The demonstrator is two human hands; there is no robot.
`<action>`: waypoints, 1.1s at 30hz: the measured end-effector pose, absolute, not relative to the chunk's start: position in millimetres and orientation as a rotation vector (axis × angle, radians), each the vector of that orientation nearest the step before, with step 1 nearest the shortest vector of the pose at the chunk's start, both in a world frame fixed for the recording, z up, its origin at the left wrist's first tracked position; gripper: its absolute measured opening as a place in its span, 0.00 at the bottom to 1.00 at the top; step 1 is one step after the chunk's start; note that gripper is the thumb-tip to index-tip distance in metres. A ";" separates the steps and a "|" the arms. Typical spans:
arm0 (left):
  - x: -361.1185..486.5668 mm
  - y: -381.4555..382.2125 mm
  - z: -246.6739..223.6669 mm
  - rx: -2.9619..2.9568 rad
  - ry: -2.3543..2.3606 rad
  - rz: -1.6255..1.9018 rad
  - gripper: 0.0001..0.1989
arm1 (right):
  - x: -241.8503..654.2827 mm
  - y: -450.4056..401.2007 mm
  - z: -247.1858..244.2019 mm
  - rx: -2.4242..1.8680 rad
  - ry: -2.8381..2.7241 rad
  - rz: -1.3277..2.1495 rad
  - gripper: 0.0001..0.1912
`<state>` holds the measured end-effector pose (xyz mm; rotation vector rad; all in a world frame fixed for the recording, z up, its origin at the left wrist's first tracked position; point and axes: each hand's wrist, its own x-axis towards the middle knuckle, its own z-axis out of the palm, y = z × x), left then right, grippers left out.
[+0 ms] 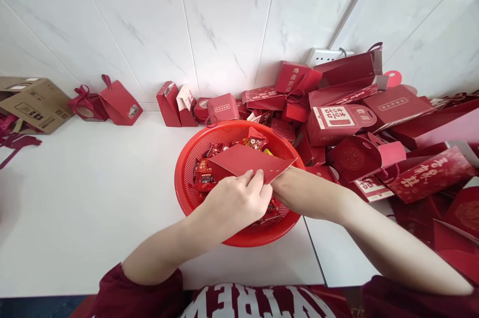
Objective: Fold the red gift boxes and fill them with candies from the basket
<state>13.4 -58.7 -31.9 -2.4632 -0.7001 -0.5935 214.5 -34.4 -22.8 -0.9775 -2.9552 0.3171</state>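
Over a red plastic basket (181, 178) I see a red paper gift box (250, 159), its flat, pointed panel tilted toward me. My left hand (250, 197) is closed on the near edge of this box, fingers curled over it. Behind the same panel, the fingers of my right hand (283, 182) are hidden; only the wrist area shows at the right side of the basket. Small candies in red wrappers (205, 168) fill the basket around and under the box.
Red gift boxes (333, 121) lie piled on the right, against the tiled wall. More small boxes (168, 104) stand behind the basket, others (120, 103) farther left. A cardboard carton (39, 106) with ribbons sits at far left on the white table (93, 198). A power strip (325, 56) is at the wall.
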 end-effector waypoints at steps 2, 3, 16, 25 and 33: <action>14.5 -57.7 -35.2 -2.478 -0.713 -0.564 0.12 | 211.3 -28.9 -35.0 -1.018 -2.985 0.332 0.19; 14.6 -57.1 -36.1 -2.488 -0.718 -0.554 0.12 | 209.5 -27.2 -40.7 -1.028 -3.005 0.304 0.18; 8.4 -50.0 -27.0 -2.658 -0.936 -0.729 0.15 | 194.6 -13.1 -55.7 -1.079 -2.943 0.268 0.14; -16.7 -39.7 -9.6 -2.859 -1.226 -0.762 0.15 | 186.3 -10.0 -48.1 -1.143 -2.677 0.347 0.08; -31.2 -28.3 -1.4 -2.771 -1.535 -0.937 0.14 | 169.7 0.9 -39.6 -1.133 -2.425 0.378 0.15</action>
